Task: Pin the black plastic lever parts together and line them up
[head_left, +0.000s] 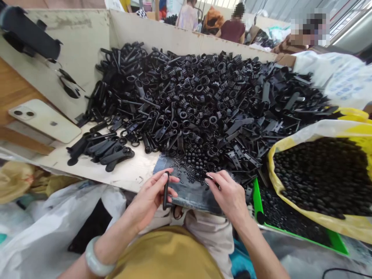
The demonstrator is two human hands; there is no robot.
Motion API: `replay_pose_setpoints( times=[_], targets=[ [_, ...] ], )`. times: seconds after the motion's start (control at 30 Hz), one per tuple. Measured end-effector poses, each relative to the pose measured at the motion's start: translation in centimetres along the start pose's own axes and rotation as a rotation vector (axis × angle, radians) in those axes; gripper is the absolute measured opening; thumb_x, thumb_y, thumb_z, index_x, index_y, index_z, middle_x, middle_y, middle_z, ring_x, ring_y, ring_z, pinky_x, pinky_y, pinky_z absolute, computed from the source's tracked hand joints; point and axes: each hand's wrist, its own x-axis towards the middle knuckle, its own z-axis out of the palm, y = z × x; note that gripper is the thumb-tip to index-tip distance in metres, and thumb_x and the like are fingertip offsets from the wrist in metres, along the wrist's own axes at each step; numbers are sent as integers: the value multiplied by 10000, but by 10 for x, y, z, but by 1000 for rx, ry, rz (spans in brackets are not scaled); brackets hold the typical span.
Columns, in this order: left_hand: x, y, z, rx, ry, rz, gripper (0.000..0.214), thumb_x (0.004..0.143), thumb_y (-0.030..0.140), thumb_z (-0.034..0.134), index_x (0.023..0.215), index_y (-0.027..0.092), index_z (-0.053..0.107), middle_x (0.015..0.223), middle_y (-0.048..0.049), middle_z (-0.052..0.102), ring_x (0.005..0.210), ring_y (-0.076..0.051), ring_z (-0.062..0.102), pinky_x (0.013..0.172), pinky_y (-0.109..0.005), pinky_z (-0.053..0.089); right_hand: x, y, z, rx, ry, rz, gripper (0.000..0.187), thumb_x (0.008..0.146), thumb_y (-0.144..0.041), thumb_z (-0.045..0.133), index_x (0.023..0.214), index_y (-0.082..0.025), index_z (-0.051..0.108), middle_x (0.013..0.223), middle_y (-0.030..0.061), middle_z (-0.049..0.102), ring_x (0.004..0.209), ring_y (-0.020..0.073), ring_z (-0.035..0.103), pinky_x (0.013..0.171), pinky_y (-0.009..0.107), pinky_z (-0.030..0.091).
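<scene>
At the front edge of the work table, my left hand (154, 193) grips a slim black plastic part (166, 192), held upright with a short knob at its lower end. My right hand (228, 190) is apart from it, to the right. Its thumb and fingers are pinched round a small dark piece, too hidden to name. Between and beyond my hands, small black balls (199, 161) and tiny black bits (184, 170) lie on a dark blue-grey mat (200, 195).
A big heap of black plastic parts (186, 93) fills the walled table. Several long black parts (113, 151) lie at the left, near a white phone (45, 120). To the right are a yellow bag (274, 170) of black balls and a green tray (257, 197). People (232, 29) sit beyond.
</scene>
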Motion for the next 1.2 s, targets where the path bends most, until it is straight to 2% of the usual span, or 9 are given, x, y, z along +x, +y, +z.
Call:
replay_pose_setpoints(
  times=[0.13,0.27,0.4,0.47,0.57,0.73,0.93,1.07,1.2],
  targets=[
    [-2,-3,9,-160,-67,-141,296,990,296,633,1211,108,687,1163,-174,734,664,-101,624,560,-198,489,11,17,6,-75,-60,-14,290,1057,-332,496,981,-211,749,932,47,716,662,151,644,563,265,401],
    [-1,-8,8,-302,-97,-253,248,985,276,645,1145,102,717,1033,-139,740,656,-97,604,564,-198,480,19,20,3,349,-18,122,218,979,-373,621,905,-209,745,883,33,672,642,137,552,613,267,422],
    [-2,-9,7,-323,-125,-254,273,989,309,630,1194,139,690,969,-107,723,679,-126,617,592,-234,491,17,6,-1,834,-91,416,280,860,-478,755,886,-199,737,697,-24,567,546,104,411,514,242,332],
    [-2,-10,11,-291,-127,-259,290,992,330,614,1192,131,684,957,-103,714,662,-122,609,581,-231,473,11,-10,-2,1037,-207,510,335,823,-519,782,890,-194,737,695,-21,587,548,102,428,500,230,325],
    [-4,-14,18,-214,-123,-208,368,946,429,678,1170,138,687,843,-42,662,612,-103,570,546,-216,429,2,-36,0,1170,-331,480,330,806,-517,798,840,-194,741,829,27,685,655,137,552,568,242,429],
    [-2,-25,25,-101,-64,-40,432,740,406,900,1024,160,688,819,29,603,597,-54,502,541,-186,383,-8,-56,5,970,-260,328,211,921,-414,702,893,-213,757,823,21,695,643,141,571,584,247,466],
    [-1,-32,24,-175,-15,-15,425,744,400,895,1021,178,662,909,27,616,682,-59,531,612,-191,414,-24,-67,10,607,-32,99,231,985,-271,652,1189,-249,757,1047,49,740,686,134,650,643,255,518],
    [-7,-30,18,-77,-118,-80,359,824,444,811,989,160,666,821,14,602,657,-80,546,594,-216,398,-23,-63,8,608,2,75,247,999,-223,626,1196,-262,769,1077,57,755,912,175,721,795,268,558],
    [-14,-23,9,-13,-349,-199,325,780,246,795,1060,171,648,851,-15,658,684,-102,606,622,-229,419,-17,-57,1,756,-22,163,193,983,-251,646,1084,-265,810,972,44,736,864,167,711,742,248,567]
  ],
)
